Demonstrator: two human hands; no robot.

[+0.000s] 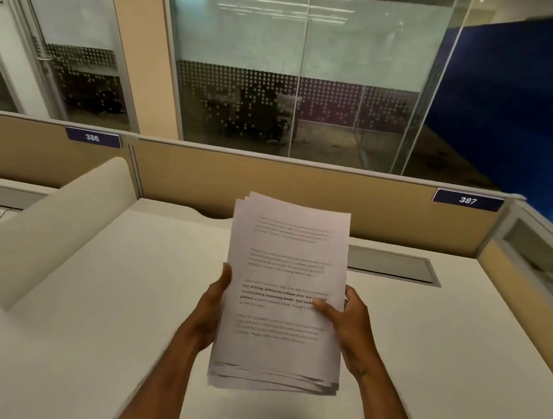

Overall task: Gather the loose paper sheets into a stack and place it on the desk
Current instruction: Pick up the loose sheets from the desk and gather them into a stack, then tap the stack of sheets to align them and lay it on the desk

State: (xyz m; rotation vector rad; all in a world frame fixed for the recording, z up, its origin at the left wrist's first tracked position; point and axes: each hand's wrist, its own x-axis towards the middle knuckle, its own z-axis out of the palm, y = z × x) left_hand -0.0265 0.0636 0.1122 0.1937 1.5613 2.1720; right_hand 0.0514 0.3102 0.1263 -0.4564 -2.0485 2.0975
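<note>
Paper sheets (281, 292), printed with paragraphs of text, are held as a stack above the white desk (442, 348), gripped along both long sides. The left edge is clasped by the left hand (212, 305), its thumb tip showing at the edge while the fingers are hidden behind the pages. The right edge is clasped by the right hand (346, 324), with the thumb pressed onto the printed face. The stack is tilted up toward the camera, and its lower edges are seen slightly fanned and uneven. Whether the bottom edge is touching the desk cannot be told. A beige partition (305, 188) is seen behind, marked with number plates 386 (92, 137) and 387 (467, 200). A grey cable hatch (393, 264) is set into the desk just right of the stack.
</note>
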